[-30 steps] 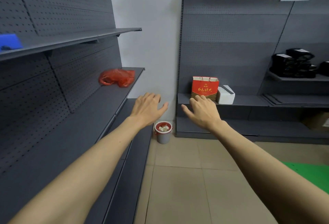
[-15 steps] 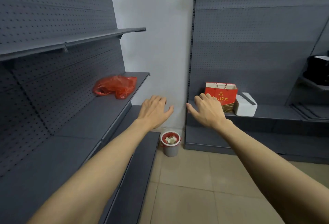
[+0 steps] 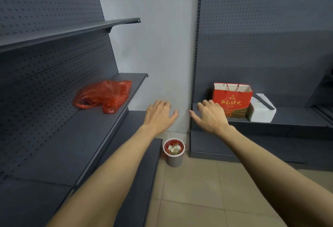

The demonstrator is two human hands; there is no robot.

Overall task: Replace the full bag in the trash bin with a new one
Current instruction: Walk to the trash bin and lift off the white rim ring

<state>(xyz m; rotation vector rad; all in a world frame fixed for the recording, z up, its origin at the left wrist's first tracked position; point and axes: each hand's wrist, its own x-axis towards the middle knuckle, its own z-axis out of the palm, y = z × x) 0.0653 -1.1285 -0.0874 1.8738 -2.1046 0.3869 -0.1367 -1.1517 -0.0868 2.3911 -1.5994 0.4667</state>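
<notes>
A small grey trash bin (image 3: 174, 159) stands on the tiled floor in the corner, lined with a red bag (image 3: 167, 144) that holds crumpled white paper. A loose red plastic bag (image 3: 102, 98) lies on the middle shelf at the left. Both my arms are stretched forward, well above the bin. My left hand (image 3: 159, 115) hovers with relaxed fingers and holds nothing. My right hand (image 3: 210, 115) is level with it, fingers spread, also holding nothing.
Dark grey pegboard shelving (image 3: 54, 136) runs along the left, and another unit (image 3: 270, 118) stands at the right. A red paper gift bag (image 3: 232, 99) and a white box (image 3: 261, 112) sit on the right unit's low shelf. Beige floor tiles (image 3: 198, 190) lie in front.
The view has come closer to the corner, so the bin and the shelves look larger. Both hands stay outstretched and empty, much as before.
</notes>
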